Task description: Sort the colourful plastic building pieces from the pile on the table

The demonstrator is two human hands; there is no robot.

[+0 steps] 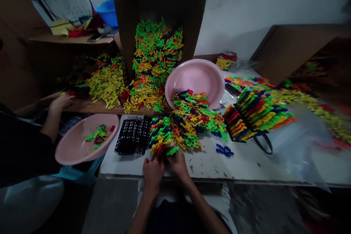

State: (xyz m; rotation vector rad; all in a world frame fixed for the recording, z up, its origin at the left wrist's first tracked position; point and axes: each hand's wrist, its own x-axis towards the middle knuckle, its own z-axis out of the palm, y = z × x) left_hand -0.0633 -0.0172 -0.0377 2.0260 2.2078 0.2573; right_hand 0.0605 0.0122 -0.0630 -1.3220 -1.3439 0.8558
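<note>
At the table's near edge my left hand is closed against the front of a black rack filled with rows of small coloured plastic pieces. What its fingers grip is hidden. Just to the right, my right hand is closed on a bright green plastic piece, whose exact kind is too small to tell. A loose heap of mixed pieces lies beyond the right hand, spilling from a tilted pink basin. Empty black racks lie left of the filled one.
A large carton pours pieces onto the table. Filled racks stand at right, near blue pieces and a clear plastic bag. At left, a co-worker's hand is beside yellow pieces and another pink basin.
</note>
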